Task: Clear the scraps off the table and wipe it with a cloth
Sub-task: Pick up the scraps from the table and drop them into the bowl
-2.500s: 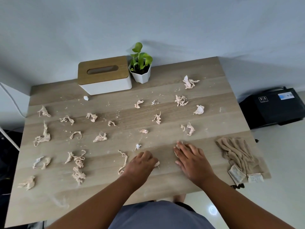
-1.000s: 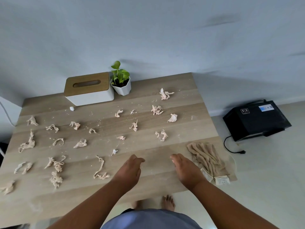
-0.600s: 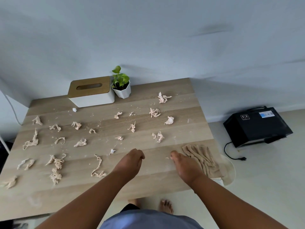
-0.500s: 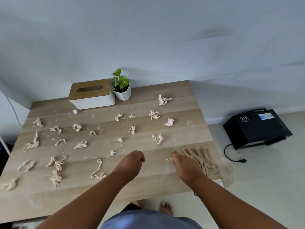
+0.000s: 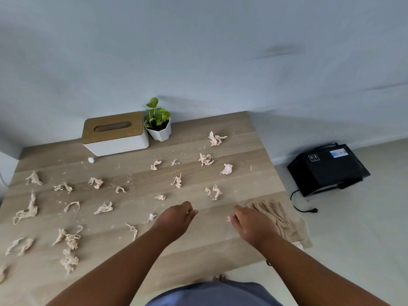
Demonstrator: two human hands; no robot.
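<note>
Several crumpled beige paper scraps, such as one [image 5: 103, 208] at the left and another [image 5: 216, 192] at the right, lie scattered over the wooden table [image 5: 198, 246]. A beige cloth [image 5: 273, 215] lies bunched at the table's front right corner. My left hand [image 5: 176, 219] hovers over the front middle with fingers curled, a pale bit of scrap showing at its fingertips. My right hand [image 5: 251, 226] is just left of the cloth, fingers curled down around a small white scrap.
A white tissue box with a wooden lid [image 5: 114, 133] and a small potted plant [image 5: 157, 122] stand at the back by the wall. Crumbs dot the table. A black box [image 5: 326, 168] with a cable [image 5: 302, 206] sits on the floor to the right.
Both hands have risen off the table with their fingers curled, and the two scraps under them are gone from the surface. My right hand has drifted towards the cloth. The view has pulled back.
</note>
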